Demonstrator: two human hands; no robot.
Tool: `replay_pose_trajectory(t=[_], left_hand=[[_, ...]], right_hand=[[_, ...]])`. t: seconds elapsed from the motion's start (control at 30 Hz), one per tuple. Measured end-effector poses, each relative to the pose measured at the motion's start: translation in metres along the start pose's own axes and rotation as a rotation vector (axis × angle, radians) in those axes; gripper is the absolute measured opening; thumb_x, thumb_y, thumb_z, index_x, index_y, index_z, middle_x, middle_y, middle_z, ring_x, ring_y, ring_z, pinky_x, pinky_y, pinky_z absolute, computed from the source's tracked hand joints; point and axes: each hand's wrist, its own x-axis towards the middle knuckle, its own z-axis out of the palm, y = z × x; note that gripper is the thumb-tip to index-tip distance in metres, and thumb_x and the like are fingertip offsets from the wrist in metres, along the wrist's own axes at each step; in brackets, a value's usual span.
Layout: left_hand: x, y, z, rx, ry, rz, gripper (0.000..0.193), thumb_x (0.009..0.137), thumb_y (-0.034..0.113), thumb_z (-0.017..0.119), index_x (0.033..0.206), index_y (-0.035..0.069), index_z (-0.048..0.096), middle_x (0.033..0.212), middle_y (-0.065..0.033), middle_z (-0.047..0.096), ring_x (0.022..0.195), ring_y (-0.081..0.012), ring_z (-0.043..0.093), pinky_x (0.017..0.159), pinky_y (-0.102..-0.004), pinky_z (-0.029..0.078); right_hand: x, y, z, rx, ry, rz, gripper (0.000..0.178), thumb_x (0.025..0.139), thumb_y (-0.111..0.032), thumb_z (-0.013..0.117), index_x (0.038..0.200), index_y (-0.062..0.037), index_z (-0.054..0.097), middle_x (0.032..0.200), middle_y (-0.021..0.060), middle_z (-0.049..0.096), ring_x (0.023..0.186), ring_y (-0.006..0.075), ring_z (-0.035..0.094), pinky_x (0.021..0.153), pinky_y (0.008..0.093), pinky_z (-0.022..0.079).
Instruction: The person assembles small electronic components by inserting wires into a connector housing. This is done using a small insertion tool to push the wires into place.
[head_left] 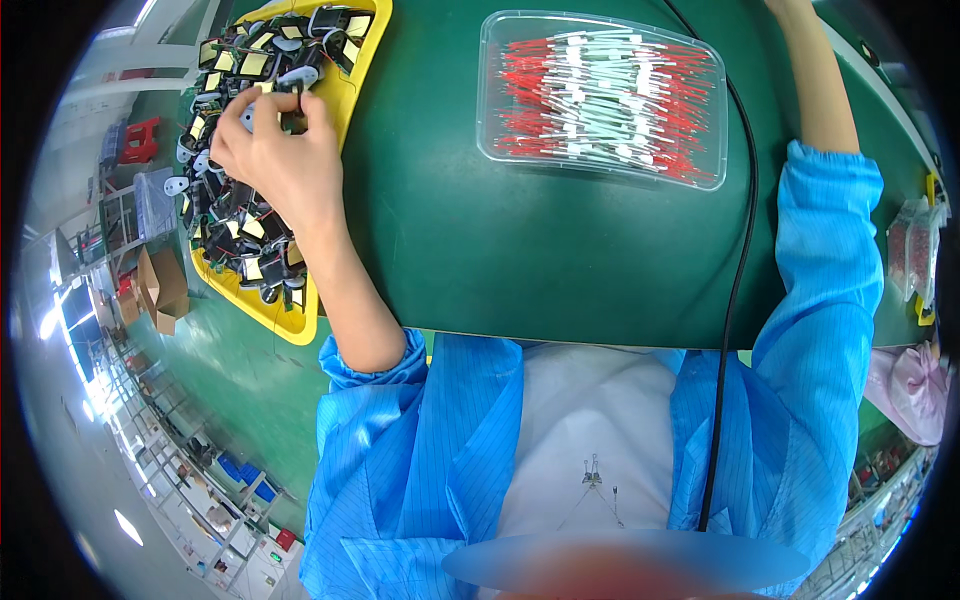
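Note:
My left hand [282, 160] is over a yellow tray [352, 85] at the far left, its fingers bent and closed around a small black part [297, 98]. Fingers cover most of that part, so its exact kind is hidden. Heaped in the tray are many black electronic parts [250, 225] with pale yellow labels, thin wires and grey-white oval pieces. On the right, my forearm [822, 95] stretches to the top edge of the head view, and my right hand lies beyond it.
A clear plastic box [600, 170] of red and white wired pieces stands on the green table [480, 260]. A black cable [745, 220] runs down the table's right side and over my lap. Cardboard boxes [162, 285] sit on the floor at left. A pink sleeve [910, 390] shows at far right.

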Motion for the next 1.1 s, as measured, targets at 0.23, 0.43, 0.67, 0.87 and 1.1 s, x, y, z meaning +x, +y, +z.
replay_pose_trajectory(t=[0.23, 0.43, 0.67, 0.87, 1.1], left_hand=[[0.008, 0.048, -0.008, -0.272, 0.137, 0.104, 0.014, 0.076, 0.009, 0.065, 0.078, 0.003, 0.054, 0.109, -0.0163, 0.052, 0.099, -0.0319, 0.048, 0.082, -0.0401, 0.041], [-0.002, 0.041, -0.002, -0.849, 0.463, -0.151, 0.016, 0.086, 0.003, 0.057, 0.089, 0.0, 0.041, 0.104, -0.0185, 0.053, 0.095, -0.0256, 0.055, 0.082, -0.0366, 0.046], [-0.01, 0.075, -0.012, -1.252, 0.116, -0.091, 0.019, 0.087, -0.003, 0.055, 0.094, 0.003, 0.039, 0.113, -0.0254, 0.056, 0.092, -0.0231, 0.062, 0.079, -0.0299, 0.053], [-0.015, 0.085, -0.015, -1.51, 0.016, -0.184, 0.039, 0.079, -0.004, 0.067, 0.105, 0.004, 0.038, 0.111, -0.0188, 0.054, 0.096, -0.019, 0.057, 0.085, -0.0287, 0.046], [-0.019, 0.084, -0.022, -1.519, -0.025, -0.252, 0.045, 0.079, -0.005, 0.066, 0.113, 0.002, 0.037, 0.105, -0.0146, 0.054, 0.091, -0.0193, 0.058, 0.079, -0.0297, 0.048]], right_hand=[[-0.146, -0.037, -0.004, -0.357, -0.504, -0.588, 0.019, 0.085, -0.013, 0.061, 0.098, 0.0011, 0.059, 0.079, 0.0024, 0.059, 0.062, 0.0088, 0.05, 0.056, 0.0207, 0.041], [-0.225, -0.03, 0.009, -0.751, -0.881, -0.848, 0.007, 0.075, -0.001, 0.065, 0.08, 0.0, 0.06, 0.075, 0.0069, 0.057, 0.072, 0.0189, 0.053, 0.064, 0.0298, 0.044], [-0.214, -0.026, 0.016, -0.904, -1.063, -0.654, 0.006, 0.073, -0.003, 0.066, 0.076, 0.0009, 0.061, 0.067, 0.0113, 0.059, 0.061, 0.0229, 0.056, 0.058, 0.0337, 0.044], [-0.208, -0.042, 0.032, -1.117, -1.228, -0.371, 0.012, 0.075, -0.007, 0.064, 0.071, 0.0023, 0.057, 0.061, 0.0121, 0.056, 0.056, 0.0218, 0.055, 0.054, 0.0325, 0.042], [-0.196, -0.048, 0.028, -1.06, -1.341, -0.583, 0.016, 0.081, -0.01, 0.06, 0.074, 0.0009, 0.052, 0.063, 0.0102, 0.054, 0.057, 0.0156, 0.052, 0.053, 0.0291, 0.04]])
